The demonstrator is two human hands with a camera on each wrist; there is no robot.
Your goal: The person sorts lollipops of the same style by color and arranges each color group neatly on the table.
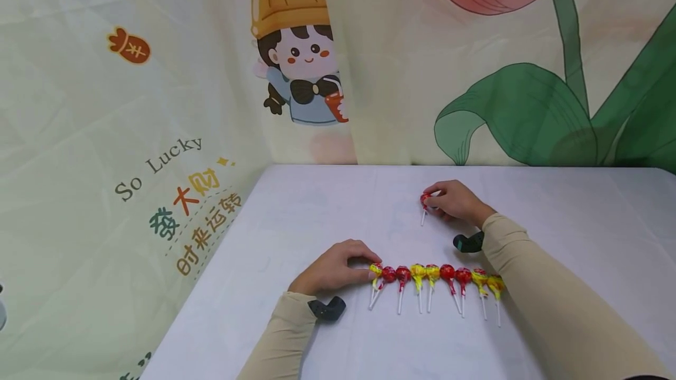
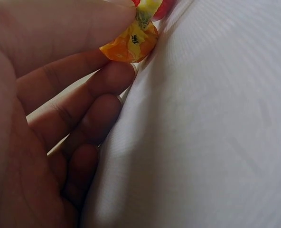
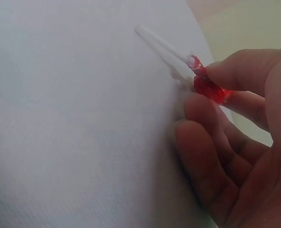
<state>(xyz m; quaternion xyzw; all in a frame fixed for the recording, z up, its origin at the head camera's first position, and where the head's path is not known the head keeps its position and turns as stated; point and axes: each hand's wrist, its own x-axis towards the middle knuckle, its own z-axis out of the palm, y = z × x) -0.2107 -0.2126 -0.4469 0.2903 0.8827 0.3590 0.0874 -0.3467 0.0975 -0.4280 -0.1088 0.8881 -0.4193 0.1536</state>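
Observation:
My right hand (image 1: 456,201) pinches a red-wrapped lollipop (image 1: 425,199) between thumb and fingers, toward the back of the table. In the right wrist view its white stick (image 3: 162,43) points away from the hand, close over the white cloth. My left hand (image 1: 338,265) pinches a yellow-orange wrapped lollipop (image 2: 131,46) by its head, at the left end of a row. To the right of it stretch several red and yellow lollipops, among them a red one (image 1: 404,274) and a yellow one (image 1: 418,272), heads side by side and sticks toward me.
A white cloth covers the table (image 1: 317,210). Behind it hangs a printed backdrop (image 1: 391,75) with a cartoon figure and a large flower. Dark camera mounts (image 1: 327,309) sit at both wrists. My right forearm (image 1: 570,298) passes beside the row's right end.

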